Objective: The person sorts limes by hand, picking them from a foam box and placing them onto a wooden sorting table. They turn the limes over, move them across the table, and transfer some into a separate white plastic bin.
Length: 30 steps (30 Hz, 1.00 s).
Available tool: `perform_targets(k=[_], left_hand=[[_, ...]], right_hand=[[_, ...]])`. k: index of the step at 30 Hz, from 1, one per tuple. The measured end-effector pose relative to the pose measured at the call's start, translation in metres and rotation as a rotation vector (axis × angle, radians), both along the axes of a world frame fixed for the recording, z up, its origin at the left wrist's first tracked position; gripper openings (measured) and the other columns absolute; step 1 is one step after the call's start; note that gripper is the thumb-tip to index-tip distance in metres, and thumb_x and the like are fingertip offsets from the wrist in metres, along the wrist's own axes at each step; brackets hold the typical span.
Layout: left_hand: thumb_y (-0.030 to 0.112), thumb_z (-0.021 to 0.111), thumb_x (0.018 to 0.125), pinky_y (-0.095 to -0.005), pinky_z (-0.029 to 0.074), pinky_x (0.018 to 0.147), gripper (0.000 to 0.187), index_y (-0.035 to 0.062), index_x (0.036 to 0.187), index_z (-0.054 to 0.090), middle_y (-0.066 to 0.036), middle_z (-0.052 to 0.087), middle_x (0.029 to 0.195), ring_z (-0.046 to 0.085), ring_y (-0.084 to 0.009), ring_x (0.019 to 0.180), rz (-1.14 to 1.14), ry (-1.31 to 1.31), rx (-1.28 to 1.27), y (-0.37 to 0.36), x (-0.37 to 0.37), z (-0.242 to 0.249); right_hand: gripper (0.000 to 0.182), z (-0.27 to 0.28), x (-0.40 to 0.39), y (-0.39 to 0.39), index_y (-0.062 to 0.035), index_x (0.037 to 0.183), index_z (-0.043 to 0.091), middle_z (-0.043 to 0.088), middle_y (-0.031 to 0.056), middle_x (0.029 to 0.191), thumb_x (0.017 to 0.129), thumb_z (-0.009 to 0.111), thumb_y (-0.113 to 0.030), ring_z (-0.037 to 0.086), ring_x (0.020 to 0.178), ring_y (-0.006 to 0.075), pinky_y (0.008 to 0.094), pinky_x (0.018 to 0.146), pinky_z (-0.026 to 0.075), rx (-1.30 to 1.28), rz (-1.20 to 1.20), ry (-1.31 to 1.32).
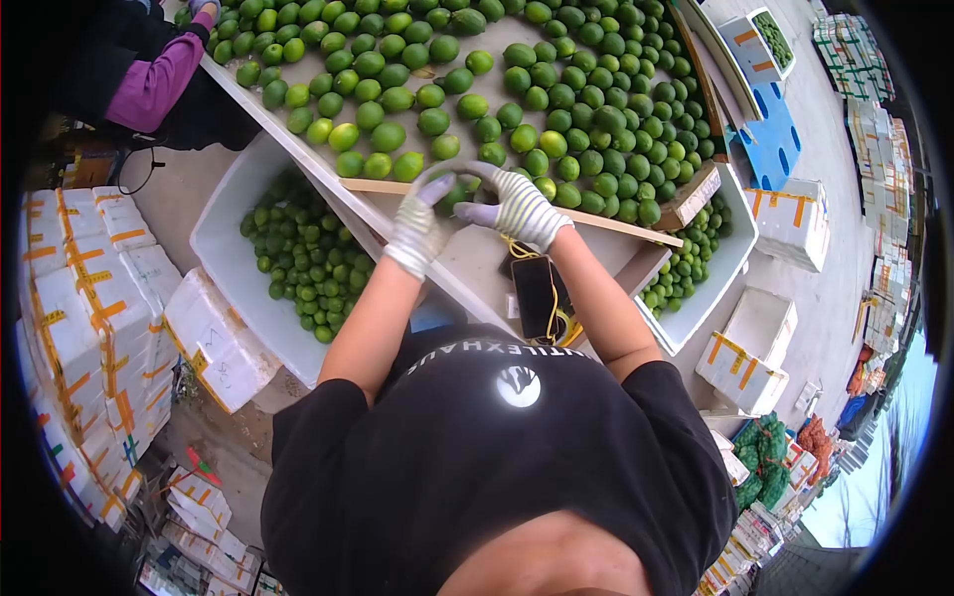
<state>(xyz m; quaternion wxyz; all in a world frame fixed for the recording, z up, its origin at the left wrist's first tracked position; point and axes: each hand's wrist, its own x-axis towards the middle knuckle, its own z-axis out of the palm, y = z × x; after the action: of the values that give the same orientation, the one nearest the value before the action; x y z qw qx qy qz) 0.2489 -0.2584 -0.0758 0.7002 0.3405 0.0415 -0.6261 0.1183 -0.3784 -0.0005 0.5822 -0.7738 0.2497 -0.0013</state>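
My left hand (pixel 416 230), in a striped white glove with grey-lilac fingertips, is closed above the near wooden rail (pixel 616 226) of the lime table. Beside it, my right hand (pixel 529 211) wears a matching glove and is closed too, its thumb pointing at the left hand. A grey curved band (pixel 459 168) arches between the two hands; I cannot tell whether it is a ring or the coated fingertips. Green shows inside this arch. Past the hands, many loose limes (pixel 389 137) cover the table. Below them lies a black phone (pixel 535 296) with a yellow cord.
White bins of limes stand at the left (pixel 221 238) and right (pixel 740 214). Taped foam boxes (pixel 104 298) are stacked at far left, with more boxes (pixel 790 223) at right. A co-worker's purple sleeve (pixel 159 79) is at upper left. Green mesh sacks (pixel 763 459) lie at lower right.
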Motion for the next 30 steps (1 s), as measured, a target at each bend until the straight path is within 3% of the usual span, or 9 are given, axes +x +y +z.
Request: perform_targets(k=[2,4,7,9,11,15,21,25,30], left_hand=[[0.028,0.069,0.085,-0.0386,0.052,0.065,0.039,0.0135,0.120,0.061,-0.005,0.065,0.099,0.063,-0.0218,0.084,0.080,-0.046,0.141,0.040,0.024,-0.011],[0.034,0.068,0.085,-0.0279,0.041,0.045,0.036,0.0139,0.114,0.061,-0.007,0.065,0.090,0.060,-0.0193,0.061,0.249,-0.264,0.326,0.080,0.047,-0.018],[0.035,0.065,0.089,-0.0272,0.040,0.039,0.030,0.0123,0.108,0.063,-0.009,0.067,0.087,0.054,-0.0154,0.047,0.402,-0.558,0.729,0.132,0.085,-0.021],[0.024,0.062,0.093,-0.0329,0.057,0.076,0.030,0.0008,0.112,0.063,-0.012,0.070,0.097,0.068,-0.0206,0.084,0.562,-0.924,0.822,0.190,0.120,-0.084],[0.019,0.060,0.095,-0.0346,0.051,0.096,0.029,-0.0033,0.114,0.062,-0.013,0.070,0.103,0.065,-0.0224,0.103,0.727,-0.828,0.938,0.219,0.139,-0.099],[0.016,0.061,0.097,-0.0334,0.052,0.093,0.025,-0.0038,0.113,0.064,-0.012,0.070,0.106,0.066,-0.0209,0.099,0.831,-0.967,0.742,0.196,0.137,-0.078],[-0.001,0.065,0.085,-0.0346,0.053,0.090,0.023,0.0025,0.107,0.070,-0.013,0.068,0.103,0.066,-0.0234,0.096,0.456,-1.614,0.455,0.071,0.119,-0.049],[0.026,0.066,0.084,-0.0464,0.049,0.098,0.043,0.0098,0.124,0.064,-0.017,0.062,0.125,0.061,-0.0358,0.110,-0.255,-2.065,0.416,-0.011,0.123,-0.024],[0.032,0.069,0.084,-0.0477,0.045,0.105,0.068,0.0137,0.145,0.046,-0.020,0.040,0.150,0.051,-0.0437,0.125,-0.810,-1.975,0.593,-0.048,0.100,-0.038]], right_hand=[[0.045,-0.028,-0.004,-0.009,-0.0066,0.131,0.060,0.067,0.0064,0.094,0.089,0.069,-0.016,0.062,0.079,0.0131,0.0279,0.072,0.052,0.156,-0.186,-0.028],[0.036,-0.060,-0.002,-0.029,-0.0040,0.126,0.063,0.066,0.0037,0.090,0.091,0.065,-0.013,0.059,0.076,0.0101,0.0261,0.070,0.051,0.196,-0.361,-0.014],[0.036,-0.103,0.015,-0.053,-0.0047,0.122,0.065,0.071,0.0134,0.110,0.087,0.067,-0.013,0.067,0.092,0.0195,0.0317,0.084,0.054,0.160,-0.467,-0.040],[0.037,-0.111,0.031,-0.055,-0.0045,0.122,0.065,0.070,0.0158,0.113,0.086,0.067,-0.012,0.068,0.099,0.0247,0.0342,0.089,0.053,-0.080,-0.369,0.021],[0.043,-0.116,0.049,-0.058,-0.0045,0.124,0.063,0.068,0.0188,0.119,0.084,0.070,-0.017,0.065,0.109,0.0328,0.0391,0.096,0.050,-0.248,-0.235,0.119],[0.049,-0.112,0.086,-0.031,-0.0084,0.117,0.066,0.066,0.0144,0.118,0.080,0.075,-0.039,0.063,0.109,0.0315,0.0459,0.094,0.050,-0.727,-0.033,0.379],[0.045,-0.114,0.062,-0.037,-0.0101,0.114,0.066,0.067,0.0131,0.109,0.082,0.072,-0.040,0.064,0.103,0.0311,0.0467,0.089,0.050,-0.774,-0.024,0.462],[0.038,-0.123,0.033,-0.039,-0.0088,0.116,0.066,0.066,0.0152,0.116,0.083,0.071,-0.028,0.062,0.107,0.0339,0.0463,0.093,0.050,-0.729,-0.118,0.317],[0.038,-0.133,-0.009,-0.040,-0.0126,0.119,0.066,0.062,0.0169,0.125,0.081,0.065,-0.019,0.060,0.110,0.0361,0.0467,0.097,0.048,-0.883,-0.143,0.224]])
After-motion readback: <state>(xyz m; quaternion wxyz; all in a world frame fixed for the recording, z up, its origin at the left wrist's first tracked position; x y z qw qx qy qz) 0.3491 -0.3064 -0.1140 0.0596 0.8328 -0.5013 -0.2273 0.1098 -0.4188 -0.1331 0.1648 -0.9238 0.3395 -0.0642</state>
